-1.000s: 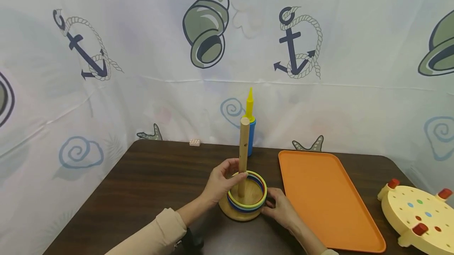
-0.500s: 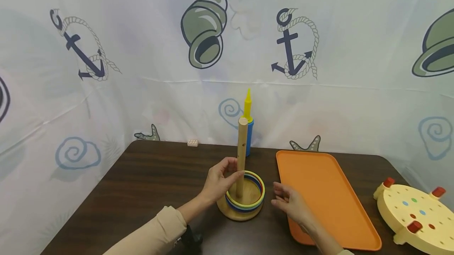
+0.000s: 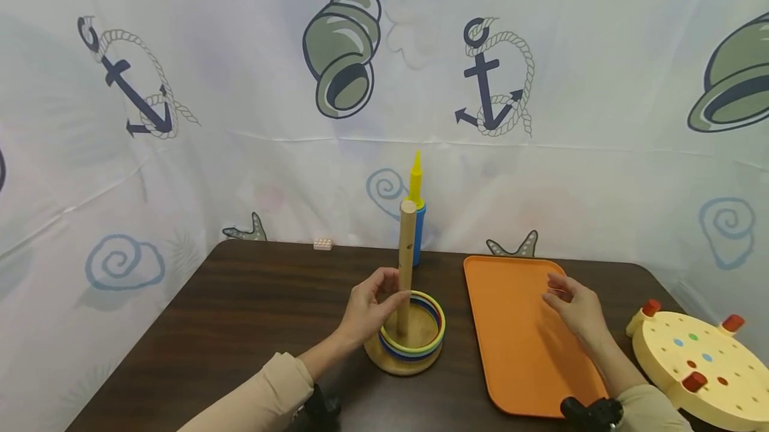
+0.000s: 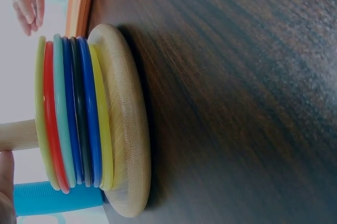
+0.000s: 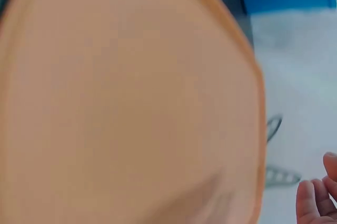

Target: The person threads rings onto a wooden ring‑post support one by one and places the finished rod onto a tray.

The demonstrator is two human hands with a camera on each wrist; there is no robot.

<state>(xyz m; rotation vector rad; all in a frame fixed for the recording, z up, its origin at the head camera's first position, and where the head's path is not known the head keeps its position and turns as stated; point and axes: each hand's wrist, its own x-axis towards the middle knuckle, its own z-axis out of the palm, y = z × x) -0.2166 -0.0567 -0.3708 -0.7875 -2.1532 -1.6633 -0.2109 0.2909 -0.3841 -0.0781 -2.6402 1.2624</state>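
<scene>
A wooden post (image 3: 406, 238) rises from a round wooden base (image 4: 130, 129). Several thin coloured rings (image 4: 63, 113) are stacked loosely around it, with a yellow ring (image 3: 443, 328) on top. My left hand (image 3: 368, 308) holds the post just above the rings, thumb crossing in front and fingers behind. To the right, my right hand (image 3: 579, 308) hovers over the orange tray (image 3: 510, 325), its fingers loosely bent and nothing in them. In the right wrist view only the fingertips (image 5: 308, 197) show at the lower right corner.
Behind the post stands a blue and yellow hand pump (image 3: 418, 218). A small pale block (image 3: 322, 244) lies at the table's back edge. At the far right is a cream round board (image 3: 697, 365) with red-tipped legs. A patterned cloth (image 3: 252, 85) hangs behind the table.
My right hand has let go of the ring stack's right side and moved right, to over the orange tray. The left hand keeps its place at the post.
</scene>
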